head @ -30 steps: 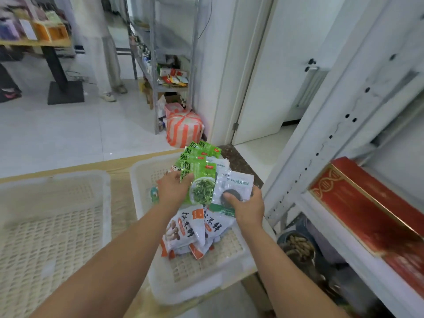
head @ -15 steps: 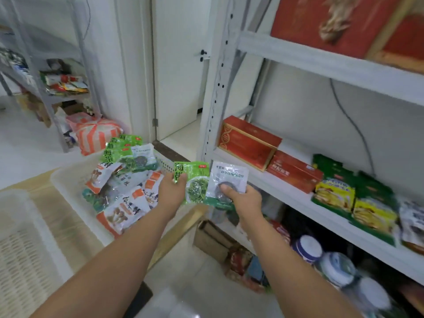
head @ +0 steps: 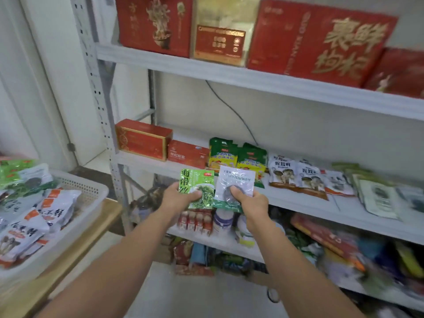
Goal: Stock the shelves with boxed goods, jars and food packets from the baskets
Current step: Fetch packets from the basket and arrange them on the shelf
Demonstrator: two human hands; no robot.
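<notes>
Head view is showing one white basket point(head: 91, 192) of packets at left. Left hand point(head: 176, 199) is pinching one green packet point(head: 200, 180) reading 海带丝. Right hand point(head: 251, 201) is pinching one clear packet point(head: 237, 180), its print unreadable. Both are hanging before the middle shelf point(head: 298, 201), which is carrying two mushroom packets point(head: 296, 177) at right.

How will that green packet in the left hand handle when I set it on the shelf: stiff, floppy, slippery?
Likely bendy but not limp: the green packet is a thin film pouch, yet it stands upright above the grip of the left hand. Probably light, since a thumb-and-finger pinch holds it. Its glossy film may slide easily.
</notes>
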